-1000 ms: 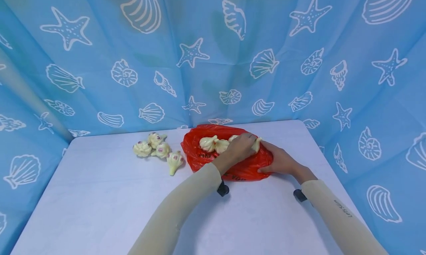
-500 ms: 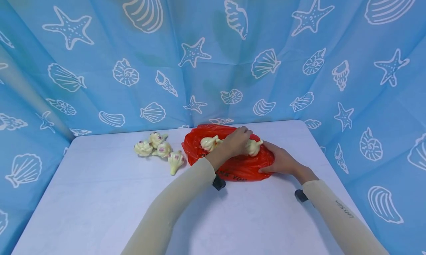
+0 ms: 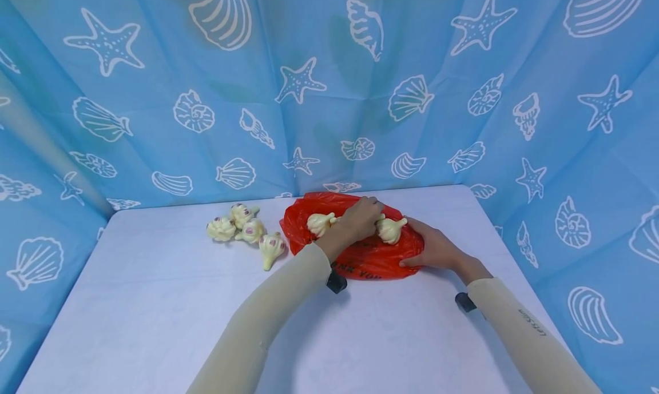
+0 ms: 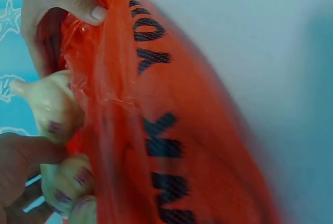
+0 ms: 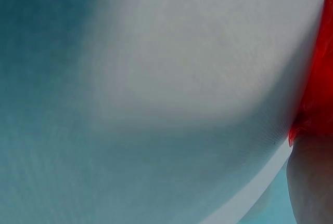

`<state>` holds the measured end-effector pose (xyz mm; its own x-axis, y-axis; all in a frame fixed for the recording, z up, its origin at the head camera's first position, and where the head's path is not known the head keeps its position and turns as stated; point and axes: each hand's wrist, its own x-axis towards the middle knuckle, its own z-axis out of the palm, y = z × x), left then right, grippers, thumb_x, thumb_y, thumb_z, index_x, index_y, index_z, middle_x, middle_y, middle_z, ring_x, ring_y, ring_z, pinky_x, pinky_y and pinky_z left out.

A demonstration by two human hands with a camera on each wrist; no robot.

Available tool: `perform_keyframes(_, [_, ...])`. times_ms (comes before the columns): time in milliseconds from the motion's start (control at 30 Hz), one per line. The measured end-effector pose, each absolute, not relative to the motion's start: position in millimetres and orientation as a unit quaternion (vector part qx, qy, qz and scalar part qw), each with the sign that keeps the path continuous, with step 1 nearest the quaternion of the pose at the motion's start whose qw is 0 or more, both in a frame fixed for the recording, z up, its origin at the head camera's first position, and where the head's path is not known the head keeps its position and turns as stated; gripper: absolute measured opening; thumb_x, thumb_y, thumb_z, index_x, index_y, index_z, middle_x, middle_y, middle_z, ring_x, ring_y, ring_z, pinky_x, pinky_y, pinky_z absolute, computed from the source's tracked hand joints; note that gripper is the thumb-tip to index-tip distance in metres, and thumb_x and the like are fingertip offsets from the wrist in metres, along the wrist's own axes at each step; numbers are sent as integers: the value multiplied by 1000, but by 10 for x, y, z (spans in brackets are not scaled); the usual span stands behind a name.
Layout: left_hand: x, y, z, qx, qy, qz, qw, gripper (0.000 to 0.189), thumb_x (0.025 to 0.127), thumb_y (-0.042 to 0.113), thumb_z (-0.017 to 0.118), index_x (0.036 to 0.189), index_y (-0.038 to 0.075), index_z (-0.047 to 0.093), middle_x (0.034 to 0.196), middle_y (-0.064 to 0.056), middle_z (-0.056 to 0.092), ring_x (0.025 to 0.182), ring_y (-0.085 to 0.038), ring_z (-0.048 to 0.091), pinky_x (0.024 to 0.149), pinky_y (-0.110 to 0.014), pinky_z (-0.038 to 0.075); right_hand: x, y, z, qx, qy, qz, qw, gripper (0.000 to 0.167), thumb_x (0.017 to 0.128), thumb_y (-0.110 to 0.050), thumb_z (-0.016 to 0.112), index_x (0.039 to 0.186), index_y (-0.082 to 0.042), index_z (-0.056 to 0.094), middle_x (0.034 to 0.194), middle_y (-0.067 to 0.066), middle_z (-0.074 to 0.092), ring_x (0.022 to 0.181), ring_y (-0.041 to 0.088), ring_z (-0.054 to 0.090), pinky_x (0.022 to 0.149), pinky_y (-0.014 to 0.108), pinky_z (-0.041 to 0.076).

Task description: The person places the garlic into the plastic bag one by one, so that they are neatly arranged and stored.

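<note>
A red plastic bag (image 3: pixel 370 263) with black lettering lies near the table's back edge, several pale garlic bulbs showing in its mouth. My left hand (image 3: pixel 360 218) reaches over the bag's middle. In the left wrist view its thumb and fingers close around a purple-marked garlic bulb (image 4: pixel 75 180). Just right of that hand, another garlic bulb (image 3: pixel 391 230) sits in the mouth, and one more bulb (image 3: pixel 320 223) shows on the left side. My right hand (image 3: pixel 435 246) grips the bag's right rim, thumb in front and fingers behind. The right wrist view catches only a bit of it.
Left of the bag, several garlic bulbs (image 3: pixel 251 231) with purple marks lie clustered on the white table (image 3: pixel 154 302). A blue curtain (image 3: pixel 329 114) printed with shells and starfish hangs behind and along both sides.
My left hand has drawn back leftward from the bag's right part to its middle, uncovering a garlic bulb beside the right hand. The right hand keeps its hold on the rim.
</note>
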<state>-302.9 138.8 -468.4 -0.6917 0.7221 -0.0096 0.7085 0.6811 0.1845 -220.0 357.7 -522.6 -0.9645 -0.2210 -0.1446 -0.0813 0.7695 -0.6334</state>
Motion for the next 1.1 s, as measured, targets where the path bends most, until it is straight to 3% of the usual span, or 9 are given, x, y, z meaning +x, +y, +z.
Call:
perform_keyframes(133, [-3027, 1360, -4666, 397, 912, 103, 26, 25, 92, 17, 68, 116, 15, 70, 109, -1, 61, 100, -15, 52, 90, -25, 48, -2211, 3576, -5235, -82, 933, -334, 108, 125, 54, -48, 93, 155, -21, 23, 149, 5, 39, 132, 31, 39, 87, 45, 54])
perform_keyframes(433, [-2995, 1284, -4532, 344, 917, 197, 48, 34, 87, 16, 74, 121, 14, 67, 107, 1, 63, 94, -12, 55, 85, -24, 51, -2223, 3567, -5240, -81, 933, -335, 109, 124, 56, -45, 93, 154, -19, 23, 149, 7, 39, 132, 33, 39, 85, 45, 55])
perform_keyframes(567, [-2991, 1233, -4524, 325, 911, 241, 77, 30, 90, 15, 70, 120, 13, 68, 110, 0, 66, 94, -12, 57, 87, -25, 52, -2219, 3563, -5236, -77, 933, -334, 108, 124, 55, -46, 93, 155, -19, 23, 149, 7, 39, 132, 34, 38, 84, 45, 55])
perform_keyframes(833, [-2971, 1125, -4638, 348, 886, 294, 86, 21, 92, 12, 67, 112, 9, 69, 107, 0, 65, 94, -12, 55, 88, -26, 50, -2215, 3557, -5240, -80, 932, -338, 104, 124, 55, -50, 92, 154, -19, 25, 149, 7, 39, 132, 33, 39, 83, 44, 55])
perform_keyframes(967, [-2961, 1068, -4661, 331, 889, 302, 99, 25, 92, 15, 68, 117, 10, 66, 109, 0, 63, 95, -12, 54, 87, -25, 50, -2228, 3548, -5241, -82, 931, -339, 106, 124, 55, -49, 92, 154, -19, 25, 149, 6, 39, 131, 33, 39, 81, 43, 56])
perform_keyframes(1100, [-2954, 994, -4625, 306, 887, 324, 118, 40, 89, 15, 72, 128, 13, 61, 120, 0, 61, 97, -14, 53, 73, -23, 54, -2233, 3550, -5230, -76, 932, -336, 111, 124, 55, -46, 93, 154, -19, 24, 148, 7, 39, 131, 33, 39, 79, 42, 57])
